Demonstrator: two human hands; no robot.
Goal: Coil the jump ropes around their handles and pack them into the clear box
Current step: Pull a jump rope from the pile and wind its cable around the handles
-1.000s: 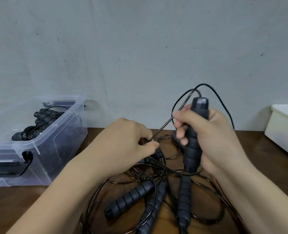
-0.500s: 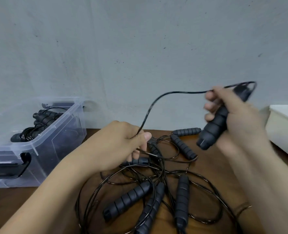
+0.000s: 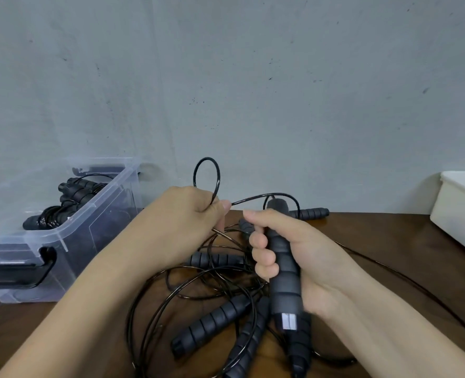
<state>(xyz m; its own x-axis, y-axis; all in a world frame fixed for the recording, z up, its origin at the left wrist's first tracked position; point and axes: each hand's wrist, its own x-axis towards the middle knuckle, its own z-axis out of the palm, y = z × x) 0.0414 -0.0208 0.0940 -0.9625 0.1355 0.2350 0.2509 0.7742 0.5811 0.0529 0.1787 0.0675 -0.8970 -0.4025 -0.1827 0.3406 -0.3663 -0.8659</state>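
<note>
My right hand [image 3: 299, 257] grips a black ribbed jump-rope handle [image 3: 283, 271], held nearly upright above the table. Its thin black rope [image 3: 261, 197] arcs left from the handle's top to my left hand [image 3: 187, 222], which pinches it; a small loop [image 3: 207, 173] stands up above my fingers. Below both hands lies a tangle of black ropes and several more handles [image 3: 212, 323] on the brown table. The clear box [image 3: 62, 233] stands at the left with coiled black ropes [image 3: 70, 197] inside.
A white bin [image 3: 460, 211] sits at the right edge of the table. A grey wall rises close behind. One loose handle [image 3: 310, 214] lies near the wall, and a rope strand [image 3: 416, 285] trails across the table to the right.
My right hand has brought the handle back down from the upper right toward the middle and turned it upright. The rope between my hands has slackened into a short arc and a loop.
</note>
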